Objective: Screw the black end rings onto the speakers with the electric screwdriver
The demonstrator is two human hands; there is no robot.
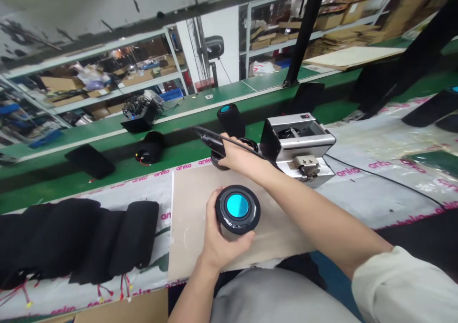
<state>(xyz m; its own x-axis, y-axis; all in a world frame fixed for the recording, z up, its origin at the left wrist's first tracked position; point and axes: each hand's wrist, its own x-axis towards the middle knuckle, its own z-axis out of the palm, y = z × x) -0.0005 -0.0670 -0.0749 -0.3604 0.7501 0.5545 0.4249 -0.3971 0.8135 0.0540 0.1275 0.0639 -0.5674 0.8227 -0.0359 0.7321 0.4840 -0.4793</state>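
Green counter (193, 104), brown board (186, 237) near the person. Left hand (223, 249) half-curled round the sides of the black cylinder (237, 205), over the board; cyan end up, long axis roughly upright. Right hand (236, 155) closed on a black tool (212, 143), at the cylinder's 12 o'clock, tool pointing 10. Left hand nearer, touching.

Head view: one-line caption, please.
Left hand grips a round, blue-centred black part; right hand holds a long black object near a silver machine.
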